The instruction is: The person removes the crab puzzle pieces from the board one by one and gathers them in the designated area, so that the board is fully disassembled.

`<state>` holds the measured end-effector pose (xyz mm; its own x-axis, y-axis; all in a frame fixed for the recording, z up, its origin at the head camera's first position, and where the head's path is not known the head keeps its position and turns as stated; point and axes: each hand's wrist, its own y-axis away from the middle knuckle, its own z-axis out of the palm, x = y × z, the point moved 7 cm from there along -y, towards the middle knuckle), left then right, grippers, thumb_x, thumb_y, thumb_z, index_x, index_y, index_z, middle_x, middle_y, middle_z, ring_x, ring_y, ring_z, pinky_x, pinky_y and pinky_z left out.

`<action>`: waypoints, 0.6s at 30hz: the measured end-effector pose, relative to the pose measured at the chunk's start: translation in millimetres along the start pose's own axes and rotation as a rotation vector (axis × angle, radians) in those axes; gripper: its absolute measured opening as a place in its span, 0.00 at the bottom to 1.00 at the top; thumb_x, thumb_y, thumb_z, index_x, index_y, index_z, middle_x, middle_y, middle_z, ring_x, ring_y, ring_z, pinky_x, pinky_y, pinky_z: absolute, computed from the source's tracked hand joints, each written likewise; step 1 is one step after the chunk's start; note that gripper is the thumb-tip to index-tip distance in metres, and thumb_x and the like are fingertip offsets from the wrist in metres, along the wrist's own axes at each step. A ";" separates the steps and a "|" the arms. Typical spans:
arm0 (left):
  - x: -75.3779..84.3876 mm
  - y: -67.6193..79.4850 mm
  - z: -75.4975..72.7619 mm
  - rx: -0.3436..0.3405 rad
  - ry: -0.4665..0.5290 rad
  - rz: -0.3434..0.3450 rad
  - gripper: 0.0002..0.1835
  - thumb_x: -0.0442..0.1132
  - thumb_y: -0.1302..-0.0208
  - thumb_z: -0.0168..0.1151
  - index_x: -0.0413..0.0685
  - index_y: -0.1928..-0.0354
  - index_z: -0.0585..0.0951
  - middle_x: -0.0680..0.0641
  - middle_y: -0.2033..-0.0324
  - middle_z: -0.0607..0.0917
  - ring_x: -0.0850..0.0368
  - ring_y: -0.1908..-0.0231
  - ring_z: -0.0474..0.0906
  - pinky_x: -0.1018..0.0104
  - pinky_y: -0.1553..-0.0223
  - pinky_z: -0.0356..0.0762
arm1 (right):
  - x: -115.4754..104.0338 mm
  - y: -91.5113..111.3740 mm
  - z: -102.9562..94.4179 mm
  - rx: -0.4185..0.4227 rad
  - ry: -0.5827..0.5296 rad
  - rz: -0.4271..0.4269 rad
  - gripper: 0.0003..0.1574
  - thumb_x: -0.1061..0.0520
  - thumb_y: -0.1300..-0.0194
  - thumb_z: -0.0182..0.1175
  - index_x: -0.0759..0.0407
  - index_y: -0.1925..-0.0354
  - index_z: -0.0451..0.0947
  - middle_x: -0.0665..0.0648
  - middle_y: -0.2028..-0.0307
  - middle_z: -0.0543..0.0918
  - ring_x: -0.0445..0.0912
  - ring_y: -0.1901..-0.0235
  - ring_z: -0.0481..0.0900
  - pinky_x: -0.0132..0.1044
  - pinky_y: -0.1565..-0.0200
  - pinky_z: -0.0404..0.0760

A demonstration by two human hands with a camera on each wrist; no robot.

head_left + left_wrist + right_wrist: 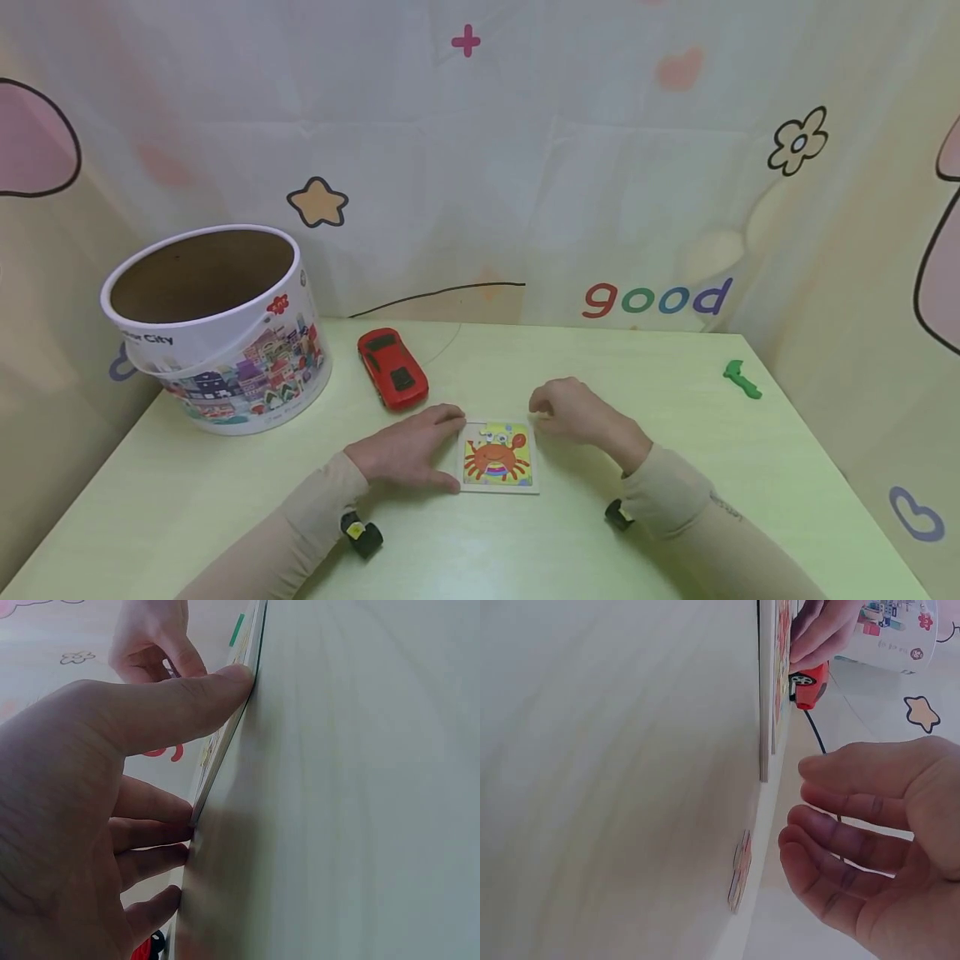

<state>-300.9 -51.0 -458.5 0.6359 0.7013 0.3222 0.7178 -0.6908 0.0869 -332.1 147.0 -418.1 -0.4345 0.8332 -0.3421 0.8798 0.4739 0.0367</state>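
A square wooden crab puzzle lies flat on the table, its picture showing an orange crab on yellow; a patch at the upper left looks pale. My left hand grips the puzzle's left side, thumb at the near corner and fingers at the far one. Just off the far right corner hovers my right hand. In the right wrist view, the right hand's fingers are loosely curled with nothing seen between them. A small flat puzzle piece lies on the table near those fingertips; the hand hides it in the head view.
Behind my left hand sits a red toy car. A large white bucket with a city print stands at the left. At the far right lies a small green toy hammer. A printed curtain hangs behind the table.
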 end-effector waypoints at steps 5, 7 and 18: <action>0.2 0.5 -0.1 -0.005 0.004 -0.001 0.49 0.63 0.48 0.70 0.45 0.29 0.65 0.49 0.30 0.63 0.53 0.32 0.61 0.58 0.30 0.64 | -9.9 -2.3 2.9 -0.008 -0.017 -0.046 0.12 0.59 0.41 0.68 0.59 0.56 0.84 0.53 0.60 0.86 0.45 0.62 0.80 0.41 0.56 0.83; 0.2 0.6 -0.7 -0.006 0.003 0.000 0.49 0.63 0.48 0.70 0.45 0.29 0.65 0.49 0.30 0.63 0.53 0.32 0.61 0.58 0.31 0.64 | -14.4 -3.1 3.5 -0.017 -0.024 -0.061 0.14 0.58 0.41 0.68 0.59 0.55 0.84 0.53 0.60 0.86 0.46 0.61 0.81 0.40 0.56 0.83; 0.2 -0.7 -0.9 -0.004 0.009 0.016 0.49 0.63 0.47 0.69 0.45 0.29 0.65 0.49 0.30 0.64 0.53 0.32 0.62 0.58 0.31 0.65 | -29.8 -8.1 10.3 -0.088 -0.080 -0.082 0.20 0.58 0.41 0.69 0.58 0.49 0.82 0.53 0.55 0.84 0.48 0.57 0.79 0.40 0.54 0.82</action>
<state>-301.5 -50.5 -457.7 0.6450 0.6882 0.3321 0.7060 -0.7030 0.0855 -324.3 115.5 -417.9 -0.4841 0.7673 -0.4207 0.8204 0.5652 0.0867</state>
